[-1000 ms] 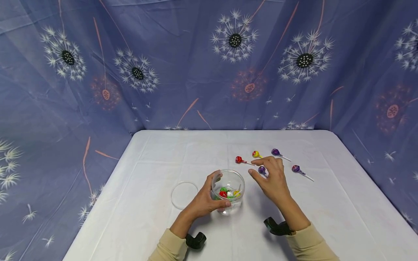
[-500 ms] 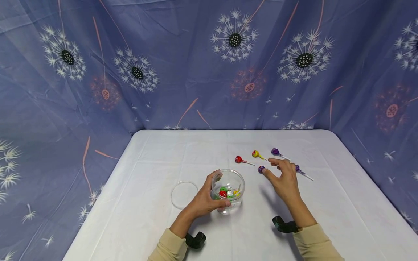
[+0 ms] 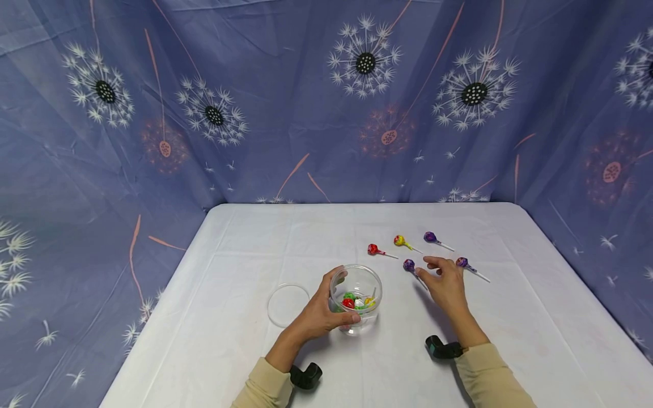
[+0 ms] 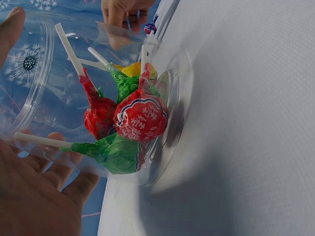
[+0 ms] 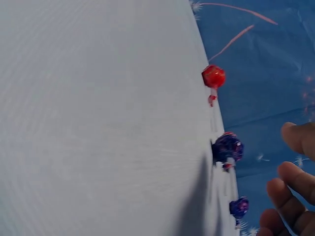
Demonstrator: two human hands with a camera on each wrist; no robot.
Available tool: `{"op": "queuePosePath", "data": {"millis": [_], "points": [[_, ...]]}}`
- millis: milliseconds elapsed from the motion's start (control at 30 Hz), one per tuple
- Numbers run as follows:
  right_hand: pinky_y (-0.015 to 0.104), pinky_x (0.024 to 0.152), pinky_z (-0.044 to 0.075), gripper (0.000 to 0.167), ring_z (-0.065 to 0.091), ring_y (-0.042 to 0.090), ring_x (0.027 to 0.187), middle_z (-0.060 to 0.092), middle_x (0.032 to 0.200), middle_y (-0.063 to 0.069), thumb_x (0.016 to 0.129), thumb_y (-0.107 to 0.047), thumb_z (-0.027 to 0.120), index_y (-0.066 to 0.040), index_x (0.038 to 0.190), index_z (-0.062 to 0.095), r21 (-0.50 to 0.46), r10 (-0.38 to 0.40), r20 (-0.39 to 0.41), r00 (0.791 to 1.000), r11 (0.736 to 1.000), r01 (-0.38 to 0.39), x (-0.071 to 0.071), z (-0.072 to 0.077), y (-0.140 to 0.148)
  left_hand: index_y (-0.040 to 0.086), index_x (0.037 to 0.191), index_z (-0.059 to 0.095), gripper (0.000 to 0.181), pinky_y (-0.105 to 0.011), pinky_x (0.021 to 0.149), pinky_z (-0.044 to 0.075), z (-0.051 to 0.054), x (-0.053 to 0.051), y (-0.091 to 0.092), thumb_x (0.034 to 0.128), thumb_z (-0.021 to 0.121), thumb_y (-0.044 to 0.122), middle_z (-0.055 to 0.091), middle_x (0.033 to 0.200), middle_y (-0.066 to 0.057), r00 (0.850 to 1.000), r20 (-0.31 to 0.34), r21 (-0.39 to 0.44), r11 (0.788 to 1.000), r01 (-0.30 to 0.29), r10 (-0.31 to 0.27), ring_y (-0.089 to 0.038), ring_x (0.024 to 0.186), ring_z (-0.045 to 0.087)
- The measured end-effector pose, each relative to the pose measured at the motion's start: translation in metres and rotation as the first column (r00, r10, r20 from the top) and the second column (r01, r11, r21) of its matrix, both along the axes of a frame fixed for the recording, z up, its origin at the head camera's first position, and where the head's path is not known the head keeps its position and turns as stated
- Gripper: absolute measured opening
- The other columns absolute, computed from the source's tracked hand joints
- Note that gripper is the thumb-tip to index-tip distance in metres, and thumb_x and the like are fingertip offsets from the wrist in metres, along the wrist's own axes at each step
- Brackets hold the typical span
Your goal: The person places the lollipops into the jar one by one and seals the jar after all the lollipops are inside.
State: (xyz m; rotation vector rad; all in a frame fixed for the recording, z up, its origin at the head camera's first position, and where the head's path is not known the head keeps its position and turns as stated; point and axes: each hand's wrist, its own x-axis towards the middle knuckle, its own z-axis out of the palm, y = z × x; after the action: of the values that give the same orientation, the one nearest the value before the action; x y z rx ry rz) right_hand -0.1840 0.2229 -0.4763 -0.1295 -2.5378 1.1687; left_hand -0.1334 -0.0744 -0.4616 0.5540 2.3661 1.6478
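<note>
Head view: purple lollipop (image 3: pixel 408 265) beside right hand (image 3: pixel 446 283) less hidden than before.

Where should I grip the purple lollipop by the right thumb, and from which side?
Probably by its stick, just behind the wrapped ball, coming down from the right. It lies on the table with the stick slanting to the near right, beside the right hand; the thin stick should pinch more easily than the round ball.

In the left wrist view, the left hand (image 4: pixel 42 191) and clear jar (image 4: pixel 64 110) were cut off and the yellow lollipop (image 4: pixel 132 69) was partly covered; in the right wrist view, the right hand (image 5: pixel 291 197) was cropped.
</note>
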Motion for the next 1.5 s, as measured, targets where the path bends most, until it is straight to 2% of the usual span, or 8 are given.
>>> {"op": "queuePosePath", "data": {"millis": [267, 533, 767, 1133, 1333, 1500], "points": [[0.032, 0.075, 0.030, 0.035, 0.046, 0.031, 0.096, 0.063, 0.098, 0.021, 0.081, -0.018, 0.071, 0.000, 0.110, 0.066, -0.008, -0.002, 0.056, 0.998, 1.000, 0.002, -0.007, -0.014, 0.003, 0.034, 0.147, 0.017, 0.098, -0.052, 0.112, 0.023, 0.000, 0.000, 0.000, 0.0721, 0.080, 0.041, 0.031, 0.151, 0.007, 1.000, 0.005, -0.007, 1.000, -0.003, 0.003, -0.023, 0.139, 0.032], [0.031, 0.075, 0.030, 0.030, 0.047, 0.028, 0.089, 0.065, 0.095, 0.019, 0.081, -0.019, 0.071, -0.001, 0.105, 0.068, 0.006, -0.022, 0.094, 0.995, 1.000, 0.022, -0.007, -0.022, 0.006, 0.034, 0.147, 0.017, 0.098, -0.051, 0.113, 0.023, 0.000, 0.000, -0.001, 0.0721, 0.080, 0.041, 0.031, 0.151, 0.007, 1.000, 0.008, -0.003, 1.000, 0.001, -0.001, -0.019, 0.139, 0.031], [0.032, 0.073, 0.028, 0.026, 0.045, 0.028, 0.085, 0.064, 0.087, 0.017, 0.080, -0.018, 0.071, 0.000, 0.100, 0.070, 0.054, -0.009, 0.068, 0.998, 0.999, 0.005, -0.006, -0.026, 0.006, 0.034, 0.147, 0.017, 0.098, -0.050, 0.113, 0.023, 0.000, -0.001, 0.000, 0.0726, 0.081, 0.037, 0.032, 0.151, 0.007, 1.000, 0.000, 0.007, 1.000, 0.003, -0.003, -0.019, 0.139, 0.032], [0.033, 0.069, 0.027, 0.021, 0.042, 0.027, 0.083, 0.061, 0.080, 0.012, 0.081, -0.020, 0.069, -0.003, 0.093, 0.072, 0.140, -0.020, 0.125, 0.992, 0.990, 0.002, -0.006, -0.027, 0.006, 0.028, 0.148, 0.017, 0.099, -0.050, 0.113, 0.022, 0.000, -0.001, 0.000, 0.0727, 0.081, 0.037, 0.031, 0.152, 0.001, 1.000, 0.007, 0.019, 1.000, 0.009, -0.009, -0.018, 0.140, 0.031], [0.031, 0.066, 0.026, 0.018, 0.042, 0.026, 0.080, 0.060, 0.075, 0.010, 0.083, -0.018, 0.067, -0.002, 0.090, 0.072, 0.140, -0.022, 0.128, 0.992, 0.990, 0.004, -0.006, -0.027, 0.005, 0.028, 0.148, 0.016, 0.100, -0.050, 0.113, 0.022, 0.000, -0.001, -0.001, 0.0727, 0.080, 0.039, 0.029, 0.153, -0.003, 1.000, 0.007, 0.020, 1.000, 0.013, -0.013, -0.018, 0.140, 0.030], [0.030, 0.066, 0.028, 0.017, 0.044, 0.026, 0.081, 0.064, 0.077, 0.012, 0.084, -0.016, 0.066, -0.002, 0.091, 0.072, 0.119, -0.033, 0.113, 0.993, 0.993, 0.020, -0.006, -0.027, 0.005, 0.030, 0.148, 0.016, 0.100, -0.051, 0.113, 0.023, 0.000, 0.000, -0.001, 0.0723, 0.080, 0.041, 0.029, 0.154, -0.003, 1.000, 0.004, 0.011, 1.000, 0.009, -0.009, -0.019, 0.139, 0.031]]}}
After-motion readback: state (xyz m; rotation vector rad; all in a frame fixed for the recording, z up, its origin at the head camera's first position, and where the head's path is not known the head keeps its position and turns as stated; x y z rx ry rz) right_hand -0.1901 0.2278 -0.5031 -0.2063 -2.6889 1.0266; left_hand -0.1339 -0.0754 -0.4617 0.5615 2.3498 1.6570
